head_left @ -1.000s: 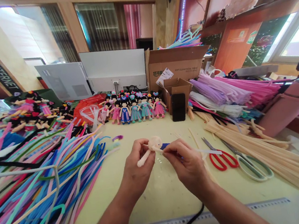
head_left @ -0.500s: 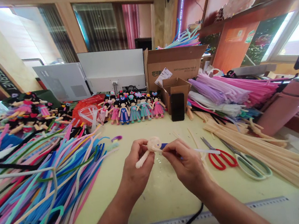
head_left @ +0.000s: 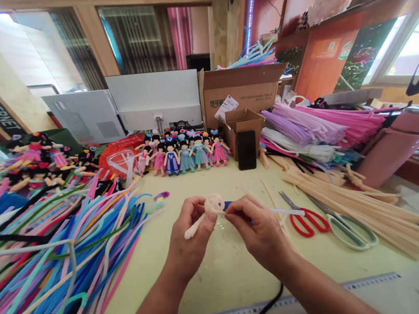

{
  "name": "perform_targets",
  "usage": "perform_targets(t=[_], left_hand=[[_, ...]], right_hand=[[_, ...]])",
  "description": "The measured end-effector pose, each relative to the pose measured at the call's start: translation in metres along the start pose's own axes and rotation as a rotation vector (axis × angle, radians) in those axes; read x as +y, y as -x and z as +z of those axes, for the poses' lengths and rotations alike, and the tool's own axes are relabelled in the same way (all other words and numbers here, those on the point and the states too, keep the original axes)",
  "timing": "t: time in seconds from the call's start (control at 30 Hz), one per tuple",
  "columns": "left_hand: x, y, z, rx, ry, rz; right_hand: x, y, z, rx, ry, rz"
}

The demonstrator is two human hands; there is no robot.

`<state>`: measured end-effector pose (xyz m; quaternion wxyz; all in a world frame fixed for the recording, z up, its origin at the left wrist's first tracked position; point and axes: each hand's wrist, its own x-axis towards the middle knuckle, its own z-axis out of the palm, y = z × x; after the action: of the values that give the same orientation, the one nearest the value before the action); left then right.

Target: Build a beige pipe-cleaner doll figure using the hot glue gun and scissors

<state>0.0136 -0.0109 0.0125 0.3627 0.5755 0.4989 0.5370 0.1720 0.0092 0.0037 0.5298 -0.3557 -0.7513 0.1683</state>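
My left hand (head_left: 188,239) pinches a cream pipe cleaner (head_left: 199,219) coiled into a small round ball at the top, its loose end sticking out down and to the left. My right hand (head_left: 257,228) is closed on the other end of that same pipe cleaner just right of the coil, and a thin pale strand (head_left: 286,212) runs from it toward the scissors. Both hands hover low over the pale yellow table (head_left: 229,264), almost touching each other.
A heap of coloured pipe cleaners (head_left: 51,254) fills the left. Red scissors (head_left: 305,218) and pale green scissors (head_left: 348,228) lie on the right beside cream pipe cleaners (head_left: 370,206). Several finished dolls (head_left: 187,155), a black phone (head_left: 247,150) and cardboard boxes (head_left: 243,94) stand behind. A ruler (head_left: 255,307) and black cable (head_left: 264,311) lie near me.
The loose end of the cream pipe cleaner has swung a little lower and to the left in my left hand. Both hands stay in nearly the same place.
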Motion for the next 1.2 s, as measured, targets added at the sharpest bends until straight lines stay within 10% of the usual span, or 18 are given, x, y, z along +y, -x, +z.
perform_targets(t=[1.2], left_hand=[[-0.0094,0.0007,-0.0013,0.025,0.014,0.047]], right_hand=[[-0.0032,0.0001,-0.003,-0.018,0.006,0.017]])
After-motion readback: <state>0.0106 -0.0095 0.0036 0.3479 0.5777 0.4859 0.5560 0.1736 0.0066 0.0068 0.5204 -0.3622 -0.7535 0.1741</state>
